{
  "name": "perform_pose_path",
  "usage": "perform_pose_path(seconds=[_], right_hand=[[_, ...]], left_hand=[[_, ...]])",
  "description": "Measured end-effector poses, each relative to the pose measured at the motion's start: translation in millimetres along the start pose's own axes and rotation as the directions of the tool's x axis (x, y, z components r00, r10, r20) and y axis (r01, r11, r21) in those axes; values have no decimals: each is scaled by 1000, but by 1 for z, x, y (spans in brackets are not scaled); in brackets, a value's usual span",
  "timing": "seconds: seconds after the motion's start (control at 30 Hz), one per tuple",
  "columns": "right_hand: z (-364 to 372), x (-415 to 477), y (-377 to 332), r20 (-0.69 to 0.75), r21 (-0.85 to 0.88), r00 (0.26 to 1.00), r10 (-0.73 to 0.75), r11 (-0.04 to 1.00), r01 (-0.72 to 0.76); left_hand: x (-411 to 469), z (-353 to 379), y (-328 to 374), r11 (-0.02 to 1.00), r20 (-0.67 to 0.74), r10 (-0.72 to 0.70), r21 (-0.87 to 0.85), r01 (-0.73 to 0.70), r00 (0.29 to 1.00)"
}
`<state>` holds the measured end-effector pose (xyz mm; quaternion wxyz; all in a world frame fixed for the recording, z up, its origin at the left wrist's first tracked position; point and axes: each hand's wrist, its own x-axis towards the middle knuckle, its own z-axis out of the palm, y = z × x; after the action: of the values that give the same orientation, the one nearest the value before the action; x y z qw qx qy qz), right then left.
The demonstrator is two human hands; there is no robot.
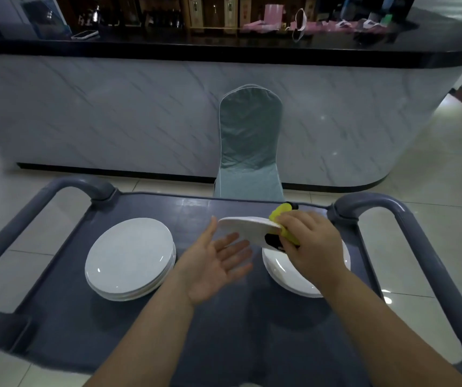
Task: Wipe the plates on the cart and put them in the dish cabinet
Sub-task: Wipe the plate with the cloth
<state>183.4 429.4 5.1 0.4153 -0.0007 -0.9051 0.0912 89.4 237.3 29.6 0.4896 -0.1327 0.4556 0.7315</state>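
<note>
Head view, near to far. Two bare forearms reach in over the near edge of the grey cart [224, 331].

The left hand [218, 263] lies released, palm up and fingers spread, between the two stacks. Its fingertips sit just under the left rim of a lifted plate [246, 227]; motion blur hides whether they touch.

The right hand [308, 238] grasps the plate's right rim through a yellow cloth [280, 212], fingers curled over both. The plate is tilted and held in the air above the left part of the right stack [285, 272], toward the cart's far right corner.

The left stack [130, 255], several white plates deep, rests toward the cart's left edge, well apart from the right stack.

Curved grey handles [84, 185] rise at both far corners.

Beyond the far edge a chair [249, 141] in a pale green cover stands on the tiled floor, against a marble-fronted bar [140, 113] with a dark top.
</note>
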Motion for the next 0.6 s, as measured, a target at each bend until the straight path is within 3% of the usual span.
perform_pose_path(seconds=[0.13, 0.37, 0.43, 0.5, 0.6], right_hand=[[11, -6, -6, 6, -25, 979, -204, 979, 204], [-5, -18, 14, 64, 65, 936, -345, 938, 341], [-14, -18, 20, 53, 124, 960, -274, 956, 265], [-22, -5, 23, 60, 201, 997, -41, 979, 28], [-22, 38, 28, 51, 122, 956, 289, 948, -294]], left_hand=[[-4, 21, 7, 975, -76, 29, -216, -45, 997], [-4, 13, 1, 977, -57, 84, -192, -94, 995], [0, 9, -2, 978, -41, 142, -149, -147, 989], [3, 2, -3, 972, -41, 224, -66, -227, 974], [7, -8, -4, 947, -26, 320, 35, -319, 947]])
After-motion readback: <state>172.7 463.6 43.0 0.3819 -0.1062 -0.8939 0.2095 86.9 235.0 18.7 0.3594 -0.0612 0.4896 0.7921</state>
